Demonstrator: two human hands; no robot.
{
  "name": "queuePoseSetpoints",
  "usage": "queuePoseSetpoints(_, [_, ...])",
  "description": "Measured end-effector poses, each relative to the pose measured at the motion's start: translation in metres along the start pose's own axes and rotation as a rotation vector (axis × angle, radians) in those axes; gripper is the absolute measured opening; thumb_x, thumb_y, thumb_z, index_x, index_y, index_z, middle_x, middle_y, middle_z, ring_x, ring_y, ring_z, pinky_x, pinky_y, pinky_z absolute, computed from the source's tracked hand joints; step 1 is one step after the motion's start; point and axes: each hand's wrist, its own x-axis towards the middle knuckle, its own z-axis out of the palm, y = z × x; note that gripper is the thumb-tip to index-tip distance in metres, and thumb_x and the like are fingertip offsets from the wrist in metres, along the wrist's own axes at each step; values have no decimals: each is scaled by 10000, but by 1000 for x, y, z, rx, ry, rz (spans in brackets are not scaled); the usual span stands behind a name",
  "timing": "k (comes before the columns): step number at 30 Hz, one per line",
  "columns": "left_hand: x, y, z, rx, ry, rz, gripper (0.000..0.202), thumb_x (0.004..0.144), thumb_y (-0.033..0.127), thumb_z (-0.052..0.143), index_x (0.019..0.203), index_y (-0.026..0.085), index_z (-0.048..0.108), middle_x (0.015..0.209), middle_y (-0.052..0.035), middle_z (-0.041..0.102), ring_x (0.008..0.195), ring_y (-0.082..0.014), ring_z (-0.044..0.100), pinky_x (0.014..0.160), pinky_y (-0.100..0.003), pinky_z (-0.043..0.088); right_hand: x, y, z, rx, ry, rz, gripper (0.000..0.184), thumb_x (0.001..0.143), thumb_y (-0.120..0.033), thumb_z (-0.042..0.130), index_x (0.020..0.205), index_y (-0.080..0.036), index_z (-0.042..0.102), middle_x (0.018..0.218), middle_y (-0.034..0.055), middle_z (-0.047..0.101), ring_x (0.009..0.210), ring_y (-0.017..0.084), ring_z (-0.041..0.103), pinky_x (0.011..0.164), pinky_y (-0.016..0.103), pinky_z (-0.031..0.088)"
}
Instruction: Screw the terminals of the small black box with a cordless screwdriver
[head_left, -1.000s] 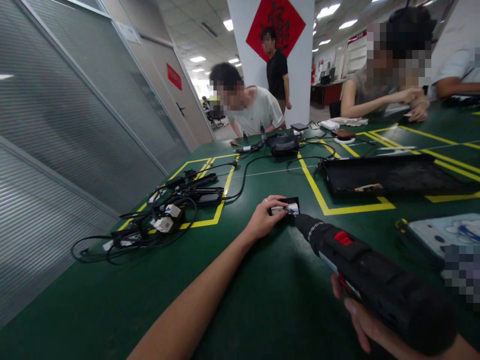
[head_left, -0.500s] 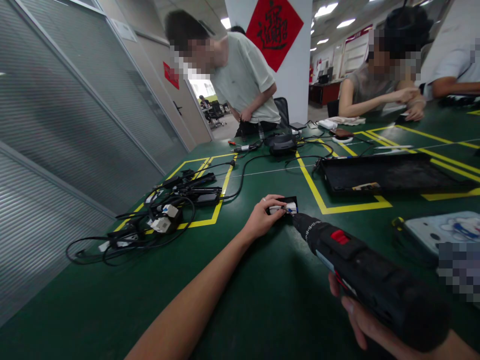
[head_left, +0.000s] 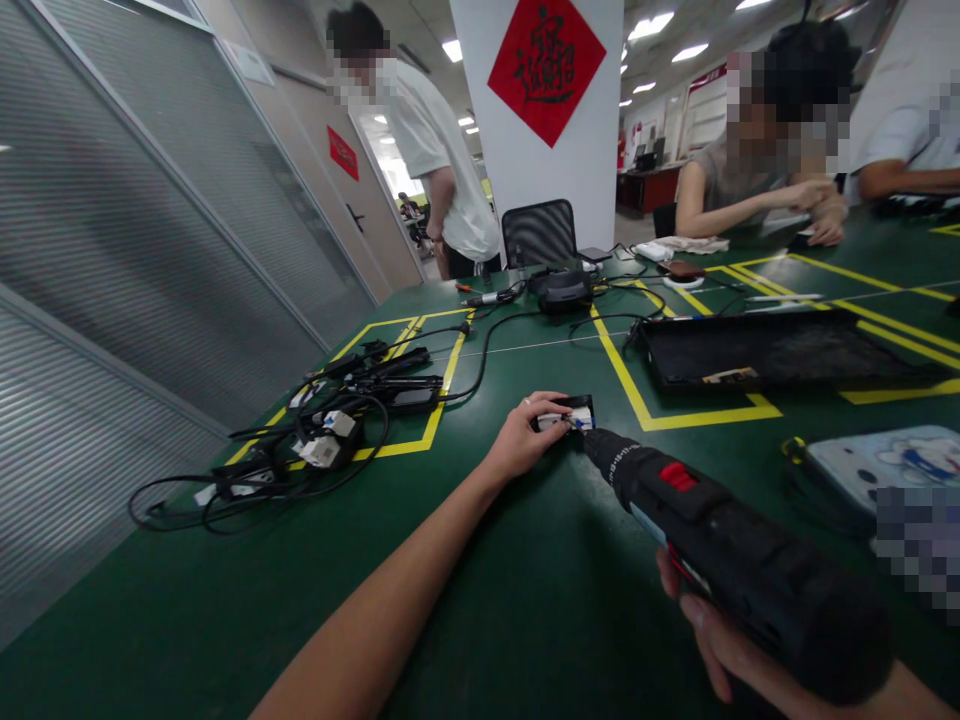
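My right hand grips a black cordless drill with a red switch on top. The drill's chuck points away from me, its front end at a small black-and-white part. My left hand is closed on that part and holds it against the green table. Blue bits show on the white face near the drill's tip. Whether the tip touches the part I cannot tell. The fingers under the drill body are partly hidden.
Tangled black cables and adapters lie to the left. A black tray stands at the right, with a light-blue patterned case nearer me. A black device with cables sits farther back. Other people are across the table.
The standing person across the table has moved left and straightened up, uncovering a black chair. My hands, the drill and the small part stay almost where they were.
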Motion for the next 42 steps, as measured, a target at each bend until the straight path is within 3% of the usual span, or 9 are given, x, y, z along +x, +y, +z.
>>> queuePoseSetpoints(3, [0,0,-1,0,3,7,192,809,252,607,974,190,684,1211,-94,576,1145,-212,533,1024,-404,383,9,4,0,27,-27,126,100,708,-323,695,737,-233,661,581,-23,651,480,151,619,614,289,571])
queuePoseSetpoints(6, [-1,1,-1,-3,0,11,192,811,249,606,976,191,683,1216,-94,573,1145,-208,531,1031,-403,377,19,11,-2,67,-63,238,156,629,-344,734,672,-231,635,509,-36,618,360,134,551,499,282,552])
queuePoseSetpoints(10, [-1,1,-1,0,-2,10,187,815,242,600,974,189,684,1213,-94,575,1147,-209,529,1031,-405,376,18,9,-4,69,-96,90,131,712,-357,696,754,-235,671,475,-40,608,412,121,572,546,248,547])
queuePoseSetpoints(13, [0,2,-1,1,1,6,184,815,248,603,968,190,686,1207,-92,578,1141,-209,533,1030,-403,377,8,-3,-2,90,-105,119,74,722,-307,682,733,-234,678,483,-33,611,419,124,580,543,251,543])
queuePoseSetpoints(19, [0,3,-1,4,-1,-2,188,816,249,600,971,189,688,1219,-95,574,1154,-215,527,1032,-399,375,-7,-17,3,160,4,147,115,729,-214,628,820,-258,684,853,13,694,600,158,653,577,279,543])
queuePoseSetpoints(25, [-1,2,-1,11,2,6,196,814,253,605,979,185,685,1208,-94,578,1142,-213,533,1029,-401,376,-2,-15,2,136,-16,175,67,681,-262,682,732,-226,657,793,31,678,517,172,626,508,315,557])
queuePoseSetpoints(28, [-1,1,0,12,8,6,194,811,261,609,971,184,687,1207,-97,578,1143,-218,532,1029,-406,375,-2,-12,2,121,-24,171,76,701,-292,688,711,-231,643,776,24,678,587,183,652,588,322,579])
queuePoseSetpoints(31, [-1,0,0,4,6,7,194,813,262,605,971,185,687,1208,-97,577,1139,-218,535,1025,-405,380,-5,-11,4,93,-35,153,97,682,-250,718,737,-241,638,774,12,681,601,174,652,639,319,583])
queuePoseSetpoints(42, [-1,0,-1,-4,5,6,196,815,258,604,978,189,687,1204,-95,577,1143,-217,530,1026,-402,378,-7,-7,6,-133,-2,-1,202,724,-257,666,912,-245,594,857,28,674,481,133,600,483,268,539])
